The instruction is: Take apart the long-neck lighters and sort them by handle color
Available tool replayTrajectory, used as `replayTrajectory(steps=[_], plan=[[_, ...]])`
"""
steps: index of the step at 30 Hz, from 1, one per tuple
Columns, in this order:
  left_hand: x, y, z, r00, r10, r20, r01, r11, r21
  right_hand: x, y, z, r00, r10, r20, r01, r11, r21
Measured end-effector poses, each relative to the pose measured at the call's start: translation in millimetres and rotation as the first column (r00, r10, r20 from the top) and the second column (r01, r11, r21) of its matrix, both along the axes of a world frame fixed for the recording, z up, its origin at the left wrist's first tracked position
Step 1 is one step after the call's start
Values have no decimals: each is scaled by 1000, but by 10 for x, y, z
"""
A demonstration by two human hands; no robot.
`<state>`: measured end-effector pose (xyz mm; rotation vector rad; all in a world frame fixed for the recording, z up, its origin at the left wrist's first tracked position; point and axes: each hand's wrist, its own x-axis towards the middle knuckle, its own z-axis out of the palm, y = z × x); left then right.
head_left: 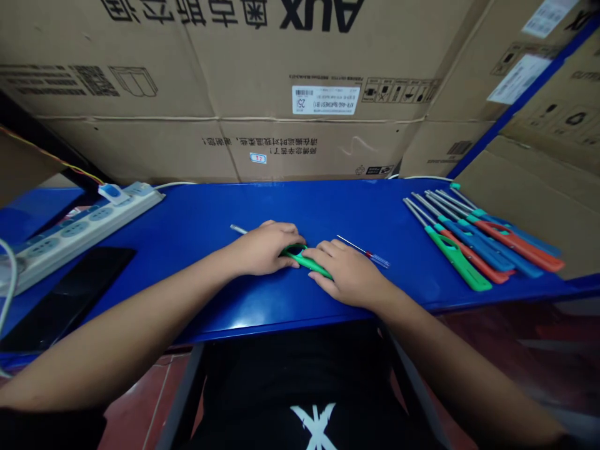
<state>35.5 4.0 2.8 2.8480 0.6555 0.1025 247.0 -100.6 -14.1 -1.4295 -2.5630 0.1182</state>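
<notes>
A green long-nosed lighter (315,266) is gripped by both of my hands over the blue table. My left hand (270,249) closes around its front part, and the metal nozzle tip sticks out past the knuckles to the left. On the handle's rear end, my right hand (350,274) has its fingers and thumb pressed. The trigger area is partly covered by my left fingers. Just beyond my right hand lies a small screwdriver (370,255) with a clear handle and a thin shaft.
Several lighters in green, red and blue lie in a pile (487,240) on the right. At left are a white power strip (94,219) and a black phone (68,294). Cardboard panels (262,75) wall the back and right of the blue table (225,203).
</notes>
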Motion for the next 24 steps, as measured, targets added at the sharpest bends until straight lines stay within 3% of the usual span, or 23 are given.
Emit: replayTrajectory(steps=[3,6,8,9,10,12,14,16,18,20,24], plan=[[10,-77,55,997,-3,73,-9,986,167,-122,11,-12,996,-87,34,86,996,25],[-16,-186,162,978,-32,207,-39,944,328,-185,-3,-46,959,-212,-187,207,977,-44],[-42,-274,236,929,-57,365,-96,917,386,-194,-8,-67,810,-281,-515,207,958,-196],[-49,-319,262,889,-56,455,-137,914,382,-194,-11,-70,661,-335,-671,161,937,-310],[-48,-360,277,844,-40,534,-173,923,343,-195,-14,-66,482,-405,-776,78,903,-423],[-22,-419,258,770,71,634,-210,967,147,-206,-25,-42,160,-543,-824,-125,817,-563],[31,-437,178,753,253,607,-198,968,-157,-236,-39,-17,-25,-601,-799,-271,773,-573],[85,-420,73,780,384,494,-169,889,-425,-277,-45,-13,-107,-592,-799,-312,783,-539],[116,-389,-11,828,396,398,-111,811,-575,-312,-37,-35,-140,-562,-815,-283,811,-511],[119,-366,-50,872,363,328,-81,770,-633,-329,-19,-69,-163,-532,-831,-227,840,-494],[106,-366,-51,897,404,180,-180,704,-687,-319,7,-108,-170,-506,-846,-173,860,-480]])
